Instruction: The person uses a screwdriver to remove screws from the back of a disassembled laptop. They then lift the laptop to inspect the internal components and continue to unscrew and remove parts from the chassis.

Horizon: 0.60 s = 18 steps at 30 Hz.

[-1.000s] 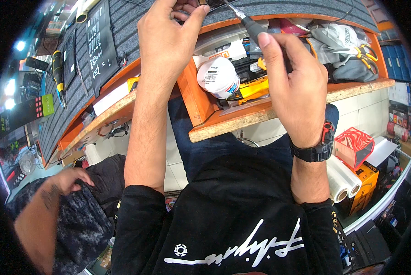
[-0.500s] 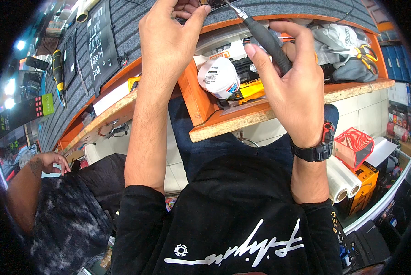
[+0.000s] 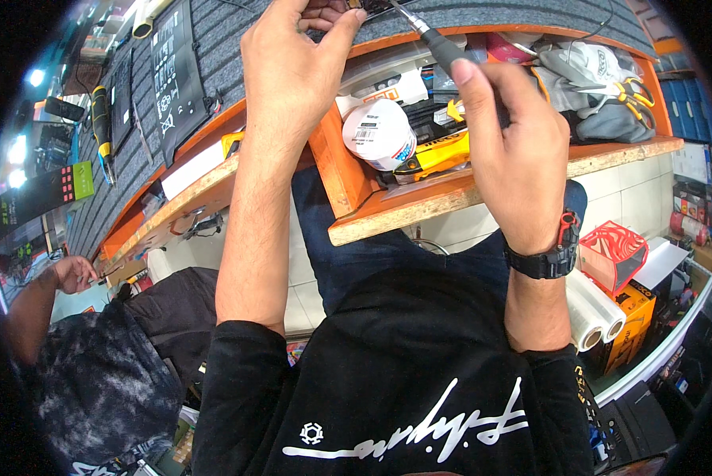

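Screwdriving seems in hand: the right hand grips a screwdriver angled toward a small part over the bench, at the left hand's thumb, its hold unclear; steady alignment seems needed.

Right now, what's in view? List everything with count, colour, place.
Screwdriver: one, dark grey, top centre
Small part: one, dark, upper edge
Mat: one, ribbed grey, benchtop
Flat pack: one, black, on mat
Handled tool: one, yellow-black, left
Drawer: one, orange, centre
Tub: one, white, in drawer
Scissors: one pair, yellow-grey, in drawer
Rolls: two, whitish, lower right
Clutter: many pieces, mixed colours, edges
Co-worker's hand: one, bare, left
Watch: one, black, right wrist
Left hand: one, bare, at small part
Right hand: one, bare, around screwdriver
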### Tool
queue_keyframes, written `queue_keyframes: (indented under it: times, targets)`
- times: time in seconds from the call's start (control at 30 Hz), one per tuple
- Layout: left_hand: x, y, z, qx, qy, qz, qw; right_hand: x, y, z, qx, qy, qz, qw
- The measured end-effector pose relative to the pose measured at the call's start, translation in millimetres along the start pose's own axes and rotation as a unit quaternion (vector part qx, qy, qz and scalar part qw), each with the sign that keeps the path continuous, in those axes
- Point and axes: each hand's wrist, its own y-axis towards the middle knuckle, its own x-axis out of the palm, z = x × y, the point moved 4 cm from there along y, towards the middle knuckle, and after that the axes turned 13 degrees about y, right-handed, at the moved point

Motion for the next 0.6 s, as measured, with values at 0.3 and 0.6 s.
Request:
queue_keyframes:
  times: [0.3,0.6]
  targets:
    - [2.8,-0.1,-6.0,0.01,-0.018,0.012,1.0,0.8,0.7,-2.6,-0.024,0.032,0.02,0.999]
    - [3.0,-0.5,-5.6,0.008,-0.013,0.021,1.0,0.5,0.0,-7.0,0.005,0.081,0.035,0.996]
